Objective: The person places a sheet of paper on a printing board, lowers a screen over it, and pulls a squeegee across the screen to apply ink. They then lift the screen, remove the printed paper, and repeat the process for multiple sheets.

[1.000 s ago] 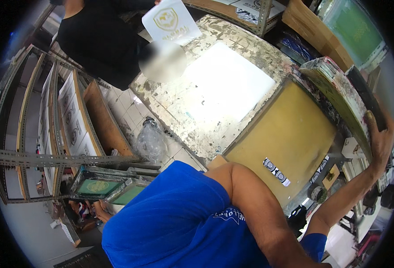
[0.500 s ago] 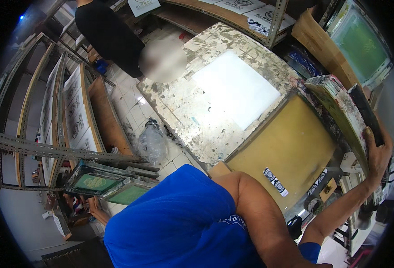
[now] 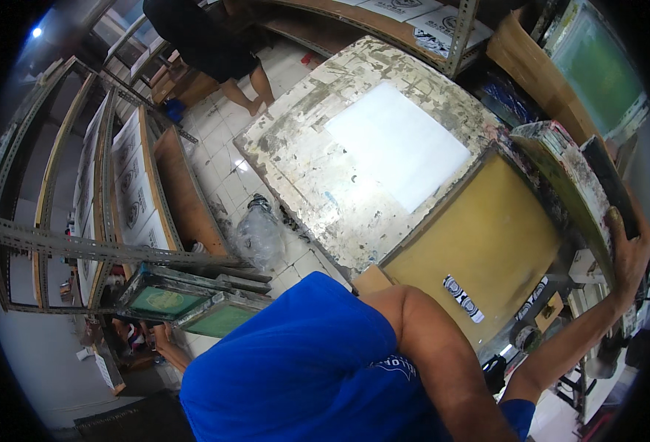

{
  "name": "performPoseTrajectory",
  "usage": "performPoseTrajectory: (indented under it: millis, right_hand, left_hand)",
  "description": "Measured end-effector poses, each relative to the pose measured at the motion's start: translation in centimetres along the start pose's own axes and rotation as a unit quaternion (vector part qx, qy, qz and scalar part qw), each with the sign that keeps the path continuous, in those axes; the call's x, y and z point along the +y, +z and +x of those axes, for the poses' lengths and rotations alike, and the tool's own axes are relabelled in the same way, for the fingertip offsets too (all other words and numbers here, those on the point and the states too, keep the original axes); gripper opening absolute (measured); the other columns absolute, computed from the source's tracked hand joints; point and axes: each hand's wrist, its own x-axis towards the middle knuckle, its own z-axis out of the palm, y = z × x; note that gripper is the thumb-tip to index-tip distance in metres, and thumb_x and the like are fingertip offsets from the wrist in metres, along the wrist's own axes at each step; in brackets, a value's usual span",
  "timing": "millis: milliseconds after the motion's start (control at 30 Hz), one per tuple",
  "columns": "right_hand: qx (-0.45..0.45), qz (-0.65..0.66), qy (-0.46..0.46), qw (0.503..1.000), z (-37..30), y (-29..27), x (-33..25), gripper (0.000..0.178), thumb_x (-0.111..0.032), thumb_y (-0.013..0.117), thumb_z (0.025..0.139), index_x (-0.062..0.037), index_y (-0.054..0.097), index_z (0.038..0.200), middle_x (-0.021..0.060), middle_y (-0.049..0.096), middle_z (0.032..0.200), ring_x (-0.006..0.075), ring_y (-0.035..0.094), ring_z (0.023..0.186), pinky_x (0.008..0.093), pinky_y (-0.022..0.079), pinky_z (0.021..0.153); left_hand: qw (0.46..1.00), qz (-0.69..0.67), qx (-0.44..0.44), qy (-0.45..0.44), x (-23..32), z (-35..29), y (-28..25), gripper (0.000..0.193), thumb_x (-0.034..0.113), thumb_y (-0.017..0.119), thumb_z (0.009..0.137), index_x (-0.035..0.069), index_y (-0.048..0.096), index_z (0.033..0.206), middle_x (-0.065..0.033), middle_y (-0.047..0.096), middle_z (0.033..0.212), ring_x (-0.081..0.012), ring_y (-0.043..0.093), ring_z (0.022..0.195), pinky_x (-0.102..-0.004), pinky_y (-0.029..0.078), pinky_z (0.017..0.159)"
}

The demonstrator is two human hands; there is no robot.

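Observation:
My right hand (image 3: 631, 254) reaches far to the right and grips the edge of a raised screen-printing frame (image 3: 561, 166), which is thick-sided and stained with paint. Its thumb lies on the near side; the other fingers are mostly hidden. My left arm (image 3: 443, 353) bends down from the blue sleeve and leaves the lower edge, so the left hand cannot be seen. A white sheet (image 3: 399, 147) lies flat on the paint-marked table (image 3: 303, 155). Beside it is a yellowish flat panel (image 3: 480, 243) with a small black-and-white printed strip (image 3: 463, 298) near its lower edge.
Metal racks with printed sheets (image 3: 137, 191) stand at the left; framed green screens (image 3: 166, 298) lean below them. A clear plastic bag (image 3: 259, 236) lies on the tiled floor. Another person in black (image 3: 200, 44) stands beyond the table. A green screen (image 3: 601, 74) stands at the far right.
The view has shifted slightly, so the scene sits a little farther right. The person in black has moved, and their bare lower legs now show. My right hand keeps its grip on the frame.

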Motion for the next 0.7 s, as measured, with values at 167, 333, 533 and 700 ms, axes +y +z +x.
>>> performPoseTrajectory:
  millis: [167,333,533,700]
  right_hand:
    - [0.018,-0.102,-0.007,0.995,-0.2,-0.5,-3.0,0.052,-0.026,0.078,0.087,-0.0025,0.066,0.132,0.0169,0.070,0.125,0.0257,0.063,0.118,0.0377,0.042,0.108]
    - [0.029,-0.095,0.010,0.995,-1.2,-1.4,-3.3,0.055,-0.028,0.079,0.084,-0.0039,0.067,0.131,0.0177,0.072,0.120,0.0233,0.067,0.110,0.0364,0.047,0.102]
    - [0.017,-0.021,-0.038,0.999,-0.7,1.5,-1.3,0.057,-0.033,0.081,0.081,-0.0071,0.068,0.130,0.0177,0.075,0.111,0.0230,0.071,0.101,0.0353,0.051,0.096]
    - [-0.003,-0.008,-0.019,1.000,0.2,-1.4,-4.5,0.054,-0.029,0.078,0.085,-0.0049,0.067,0.131,0.0158,0.073,0.117,0.0214,0.067,0.109,0.0357,0.048,0.100]
  left_hand:
    - [0.988,0.148,0.010,0.035,3.3,-1.5,-1.8,0.019,0.014,0.072,0.091,0.000,0.065,0.102,-0.0118,0.067,0.094,-0.0194,0.066,0.090,-0.0333,0.052,0.085]
    - [0.947,0.263,0.183,0.029,6.2,-12.0,1.3,0.012,0.007,0.072,0.089,0.000,0.065,0.096,-0.0100,0.067,0.092,-0.0181,0.064,0.088,-0.0316,0.052,0.083]
    - [0.722,0.483,0.496,-0.002,10.2,-24.6,-6.2,0.008,-0.005,0.067,0.087,0.001,0.064,0.090,-0.0068,0.065,0.092,-0.0146,0.061,0.086,-0.0281,0.050,0.083]
    - [0.440,0.616,0.652,-0.042,16.9,-32.8,-8.6,0.005,-0.003,0.068,0.089,0.000,0.065,0.086,-0.0030,0.066,0.085,-0.0105,0.060,0.083,-0.0261,0.049,0.080]
